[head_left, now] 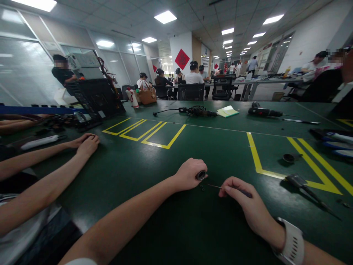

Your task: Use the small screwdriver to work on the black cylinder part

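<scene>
My left hand [191, 172], resting on the green tabletop, is closed round a dark cylindrical part [201, 175] whose round open end faces me. Just to its right, my right hand [239, 192] pinches a thin screwdriver [246, 193]. The dark handle lies back under the palm, and the slim shaft points left toward the cylindrical part, apart from it. A few tiny dark pieces [202, 188], too small to name, lie on the table below the cylindrical part. A pale watch band [292, 241] is on my right wrist.
To the right lie a dark cup-shaped part [289, 158] and a black piece with a tapering cord [298, 182]. Farther back are a power tool [264, 110], a notepad [227, 111] and a cabled device [197, 110]. A co-worker's hands [88, 143] are at left.
</scene>
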`<action>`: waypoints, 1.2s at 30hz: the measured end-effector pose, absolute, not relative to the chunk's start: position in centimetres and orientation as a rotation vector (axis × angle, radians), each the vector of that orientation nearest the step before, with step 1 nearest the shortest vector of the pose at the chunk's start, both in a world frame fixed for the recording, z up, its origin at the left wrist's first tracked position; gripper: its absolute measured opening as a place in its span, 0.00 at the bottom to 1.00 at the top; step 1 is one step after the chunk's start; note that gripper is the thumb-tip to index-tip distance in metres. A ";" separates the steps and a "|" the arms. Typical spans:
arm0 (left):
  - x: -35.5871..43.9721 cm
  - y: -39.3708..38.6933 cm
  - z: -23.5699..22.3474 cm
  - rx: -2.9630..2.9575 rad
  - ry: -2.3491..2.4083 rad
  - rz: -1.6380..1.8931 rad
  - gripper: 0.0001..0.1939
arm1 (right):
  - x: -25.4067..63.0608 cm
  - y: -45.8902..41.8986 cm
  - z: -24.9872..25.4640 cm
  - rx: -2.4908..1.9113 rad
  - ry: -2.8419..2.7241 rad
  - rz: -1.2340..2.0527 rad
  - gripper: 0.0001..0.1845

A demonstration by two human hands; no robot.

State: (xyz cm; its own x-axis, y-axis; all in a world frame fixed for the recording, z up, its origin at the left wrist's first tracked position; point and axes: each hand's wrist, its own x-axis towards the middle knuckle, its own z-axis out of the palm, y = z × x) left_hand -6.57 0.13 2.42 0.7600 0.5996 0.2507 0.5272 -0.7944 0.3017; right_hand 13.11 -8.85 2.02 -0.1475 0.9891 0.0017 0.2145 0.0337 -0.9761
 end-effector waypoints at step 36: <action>-7.9 1.8 2.8 2.058 1.619 1.274 0.20 | 10.7 -9.7 2.5 -0.796 -2.738 0.325 0.17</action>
